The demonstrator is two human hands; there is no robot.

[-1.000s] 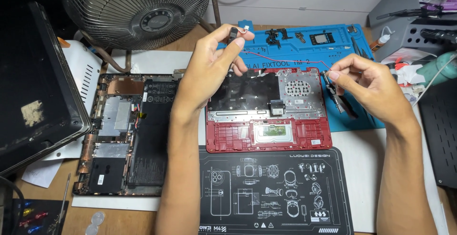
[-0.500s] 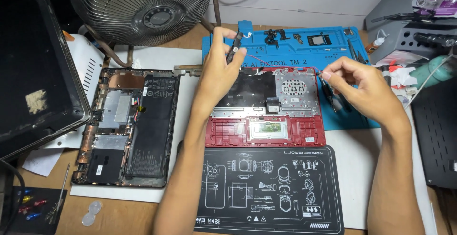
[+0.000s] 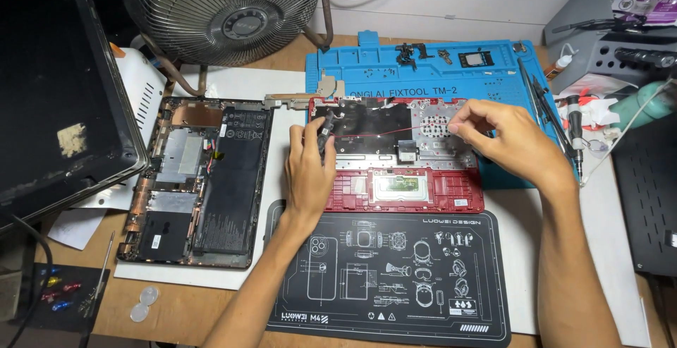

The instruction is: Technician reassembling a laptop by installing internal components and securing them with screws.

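Pinching a red wire (image 3: pixel 381 135), both hands (image 3: pixel 310 168) spread apart.

We see the laptop palmrest (image 3: pixel 395 179) at the centre of the tabletop (image 3: pixel 620 249), its far half lying on the repair mat (image 3: pixel 493 80). At six o'clock from it lies the printed mat (image 3: pixel 388 277). At nine o'clock sits the laptop base (image 3: pixel 197 179), with the screen lid (image 3: pixel 56 108) beyond it. At eleven o'clock stands the fan (image 3: pixel 218 9). Our hands (image 3: pixel 310 165) rest on the palmrest, left hand at nine o'clock, right hand (image 3: pixel 508 136) at two.
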